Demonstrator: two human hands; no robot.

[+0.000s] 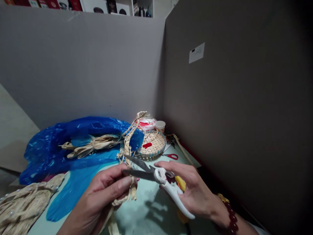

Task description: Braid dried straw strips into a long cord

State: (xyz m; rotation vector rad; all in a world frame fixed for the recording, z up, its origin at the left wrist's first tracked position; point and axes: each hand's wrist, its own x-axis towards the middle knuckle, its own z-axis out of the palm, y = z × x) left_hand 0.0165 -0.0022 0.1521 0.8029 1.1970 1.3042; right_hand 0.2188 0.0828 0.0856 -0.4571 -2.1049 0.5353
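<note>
In the head view, my left hand [107, 189] pinches a braided strip of pale dried husk or straw [127, 143], which rises above my fingers and trails loose ends below them. My right hand [186, 182] grips white-handled scissors [160, 176] from the right side. Their dark blades are parted and point left, with the tips right at my left fingers and the braid. From here I cannot tell whether the blades touch the strip.
A bundle of dried husk strips [95, 145] lies on a blue plastic bag [61, 130]. Behind the hands are a round woven basket [153, 147], red-handled scissors [173, 156] and a cup [160, 126]. Woven straw work [26, 205] sits at left. Grey partitions [97, 65] enclose the table.
</note>
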